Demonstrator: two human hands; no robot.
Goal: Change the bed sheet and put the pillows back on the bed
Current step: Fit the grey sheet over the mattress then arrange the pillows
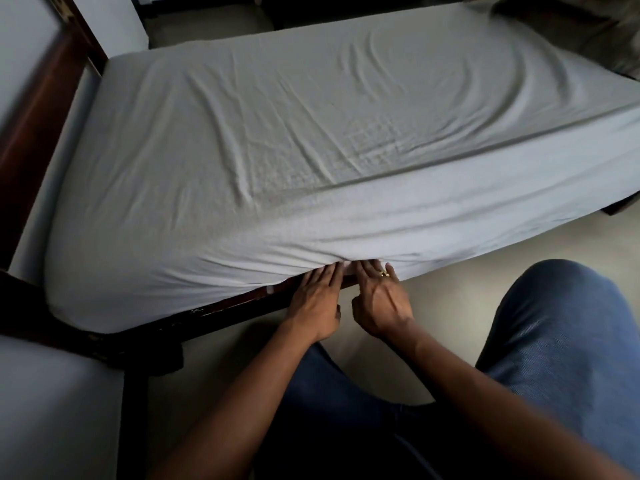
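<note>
A pale grey bed sheet (311,133) covers the mattress, with creases running across its top. Its near side hangs down to the dark wooden bed frame (214,311). My left hand (317,303) and my right hand (379,299) lie side by side at the lower edge of the sheet. Their straight fingers push the sheet's hem in between mattress and frame, and the fingertips are hidden under the cloth. A ring shows on my right hand. A bundle of darker patterned bedding (568,26) lies at the bed's far right corner. I cannot make out a pillow.
A dark wooden headboard (38,109) rises at the left against the wall. My knees in blue trousers (561,341) are on the pale floor (460,289) beside the bed. A pale surface (52,410) fills the lower left corner.
</note>
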